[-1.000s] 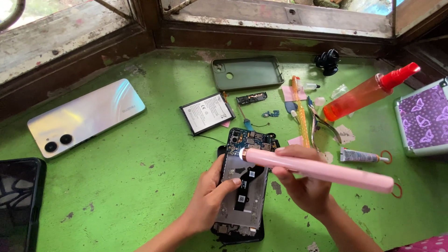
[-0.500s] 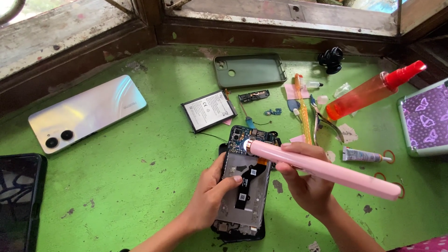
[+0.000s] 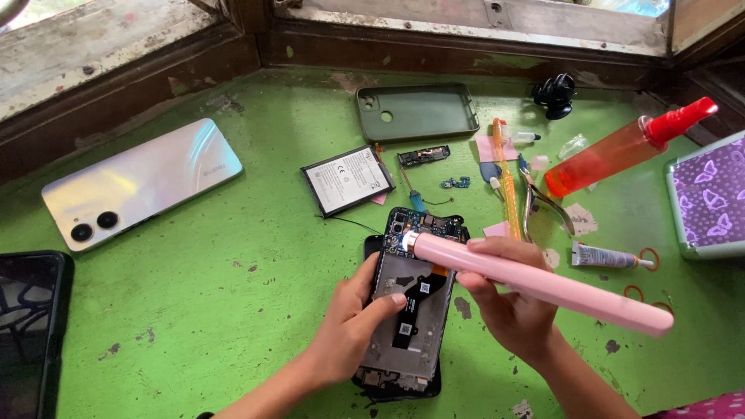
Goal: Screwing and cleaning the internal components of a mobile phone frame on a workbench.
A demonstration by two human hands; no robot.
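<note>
The left hand [image 3: 353, 330] lies flat, fingers resting on the opened phone [image 3: 410, 302]. The right hand [image 3: 508, 306], beside it, wraps tight around a pink tool [image 3: 535, 281], its tip on the phone's top.

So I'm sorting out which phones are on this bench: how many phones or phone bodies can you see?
3: an opened phone under the hands at centre, a silver phone lying back-up at left, and a dark phone cut off by the left edge. The green case is only a cover.
</note>
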